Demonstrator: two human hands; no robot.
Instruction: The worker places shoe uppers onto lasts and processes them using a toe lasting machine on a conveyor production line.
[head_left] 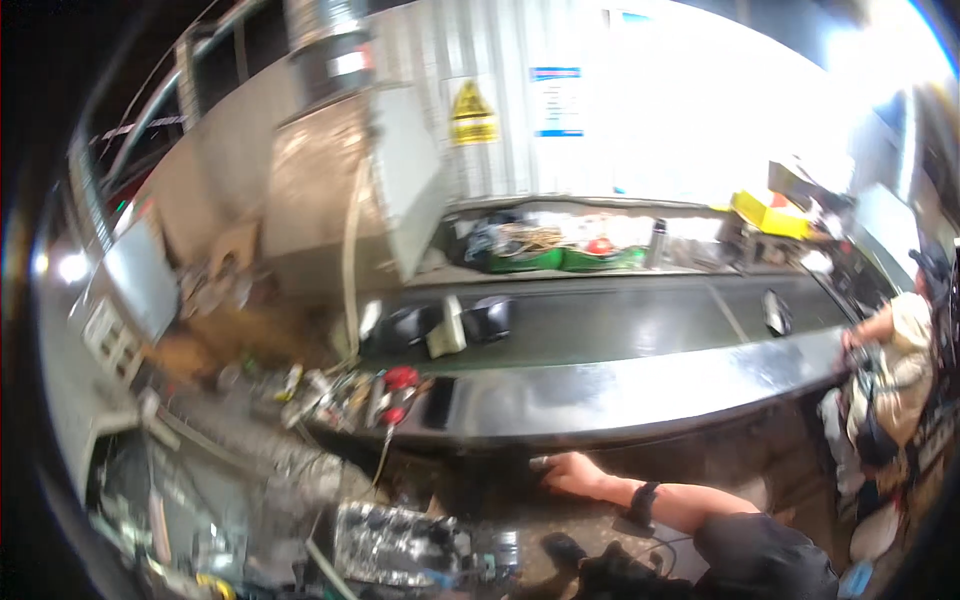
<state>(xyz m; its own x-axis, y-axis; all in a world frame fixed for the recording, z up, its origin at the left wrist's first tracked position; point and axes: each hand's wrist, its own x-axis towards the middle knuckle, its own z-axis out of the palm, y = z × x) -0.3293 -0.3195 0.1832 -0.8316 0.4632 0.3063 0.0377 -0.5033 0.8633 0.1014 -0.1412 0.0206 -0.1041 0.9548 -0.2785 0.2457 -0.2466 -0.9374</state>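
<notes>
Green trays (pixel 560 258) of clutter are seen behind the conveyor belt (pixel 620 320). The right hand (pixel 570 470), spread, is pressed under its front edge; left hand unseen.

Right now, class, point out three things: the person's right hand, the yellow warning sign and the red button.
right hand (pixel 566 470), head view, on its back.
yellow warning sign (pixel 472 113), head view, on its middle.
red button (pixel 401 377), head view, on its cap.

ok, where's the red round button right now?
Head view, lower left of centre: the red button sits on the near metal ledge of the conveyor, amid clutter, left of the person's right hand below that ledge.
</notes>
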